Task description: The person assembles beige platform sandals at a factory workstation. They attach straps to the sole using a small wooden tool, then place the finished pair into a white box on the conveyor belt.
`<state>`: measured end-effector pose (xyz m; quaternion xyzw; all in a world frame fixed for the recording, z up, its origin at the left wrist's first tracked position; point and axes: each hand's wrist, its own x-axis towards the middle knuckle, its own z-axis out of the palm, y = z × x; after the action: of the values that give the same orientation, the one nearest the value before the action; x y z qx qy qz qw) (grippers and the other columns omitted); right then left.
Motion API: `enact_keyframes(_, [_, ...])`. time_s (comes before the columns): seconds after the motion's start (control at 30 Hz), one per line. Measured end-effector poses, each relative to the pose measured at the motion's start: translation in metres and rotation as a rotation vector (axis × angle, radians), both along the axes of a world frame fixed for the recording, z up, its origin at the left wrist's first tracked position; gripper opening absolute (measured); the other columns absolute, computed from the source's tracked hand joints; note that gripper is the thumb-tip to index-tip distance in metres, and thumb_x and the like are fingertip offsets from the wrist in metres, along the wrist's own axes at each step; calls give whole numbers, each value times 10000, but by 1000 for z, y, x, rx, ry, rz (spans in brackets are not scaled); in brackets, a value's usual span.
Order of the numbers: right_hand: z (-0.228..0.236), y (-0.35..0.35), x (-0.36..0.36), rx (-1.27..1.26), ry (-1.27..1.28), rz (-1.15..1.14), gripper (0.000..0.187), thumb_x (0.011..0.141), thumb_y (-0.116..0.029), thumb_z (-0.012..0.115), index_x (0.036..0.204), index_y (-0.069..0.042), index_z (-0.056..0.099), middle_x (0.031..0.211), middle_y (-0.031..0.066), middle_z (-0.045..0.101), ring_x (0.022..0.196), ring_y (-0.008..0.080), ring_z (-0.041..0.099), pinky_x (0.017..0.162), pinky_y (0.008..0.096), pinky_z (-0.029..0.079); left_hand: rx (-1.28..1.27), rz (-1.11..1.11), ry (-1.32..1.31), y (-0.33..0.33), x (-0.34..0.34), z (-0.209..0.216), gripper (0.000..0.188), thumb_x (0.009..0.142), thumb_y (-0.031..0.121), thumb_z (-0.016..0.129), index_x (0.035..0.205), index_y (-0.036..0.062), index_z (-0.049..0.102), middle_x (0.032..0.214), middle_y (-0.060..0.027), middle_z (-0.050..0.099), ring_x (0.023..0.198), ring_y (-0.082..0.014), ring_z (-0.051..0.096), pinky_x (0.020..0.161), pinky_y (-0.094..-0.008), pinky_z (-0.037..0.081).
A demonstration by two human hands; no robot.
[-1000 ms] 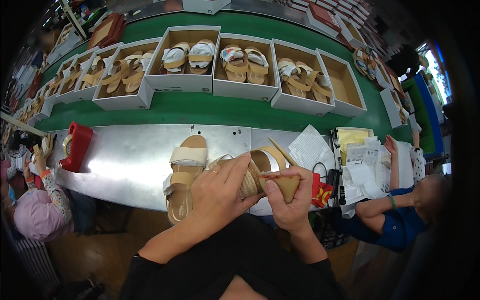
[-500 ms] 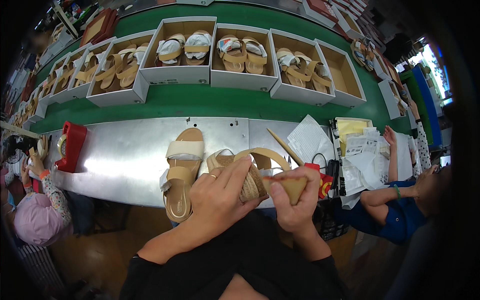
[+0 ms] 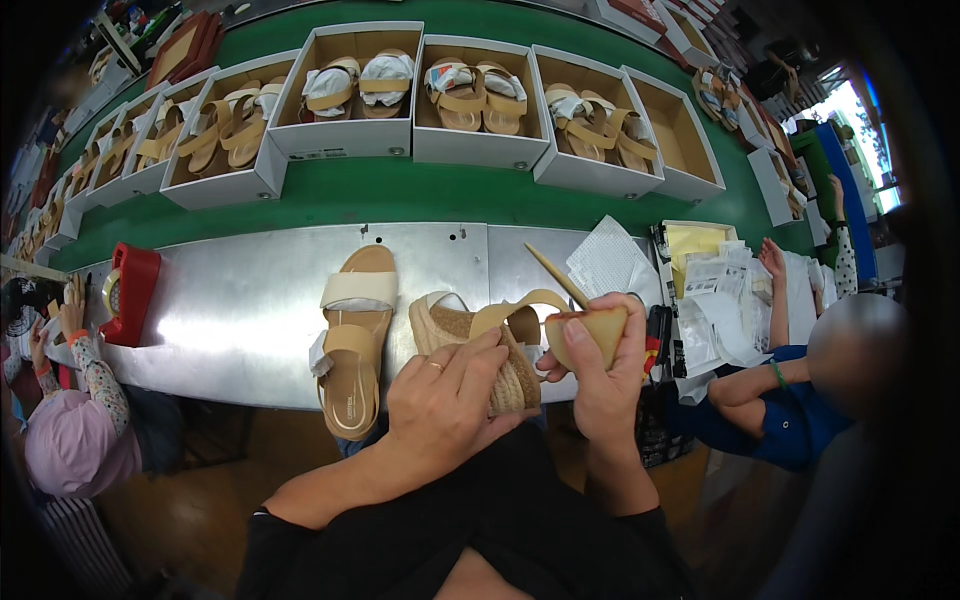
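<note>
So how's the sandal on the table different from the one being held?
The table sandal sits sole-down, while the held sandal is tilted in the left hand. The table sandal shows its insole; the held sandal shows its woven side. Both have a tan strap.

on the surface [image 3: 230, 290] before us we had one sandal [image 3: 358, 335] lying, and to its right a second sandal [image 3: 512, 375], in our left hand [image 3: 445, 392]; our right hand [image 3: 610, 380] was just right of that. a tape dispenser [image 3: 135, 300] stood near the surface's left end. a sheet of paper [image 3: 608, 258] lay behind our right hand, with a carton [image 3: 668, 285] of papers [image 3: 725, 290] farther right. behind the surface we had a belt [image 3: 470, 192], boxes [image 3: 470, 147] standing on it in a row, sandals [image 3: 460, 110] in most of them.
</note>
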<state>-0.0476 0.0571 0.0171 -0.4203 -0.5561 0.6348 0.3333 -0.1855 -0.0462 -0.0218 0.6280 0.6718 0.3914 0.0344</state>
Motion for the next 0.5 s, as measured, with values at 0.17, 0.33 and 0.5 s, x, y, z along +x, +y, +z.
enact_keyframes(0.17, [6,-18,22,282,-181,159,301,947,-64,640,1177,-32,448,983,121,648,776,156,678,676,239,525,12,-30,-18,-6,6,-1,651,582,347,916,1057,44,590,1071,-96,698,794,-227,686,619,-308,472])
enact_keyframes(0.33, [18,-26,15,472,-472,180,289,898,-59,686,1118,-13,505,848,161,675,752,203,711,665,324,538,21,-14,-2,-10,14,-6,618,604,320,902,1062,42,595,1079,-99,698,816,-229,689,609,-312,460])
enact_keyframes(0.5, [1,-18,2,382,-523,163,232,924,-45,640,1103,-22,494,922,65,603,776,107,578,696,262,476,18,-44,34,-14,19,-12,596,607,309,880,1066,45,605,1113,-101,693,843,-242,691,624,-322,460])
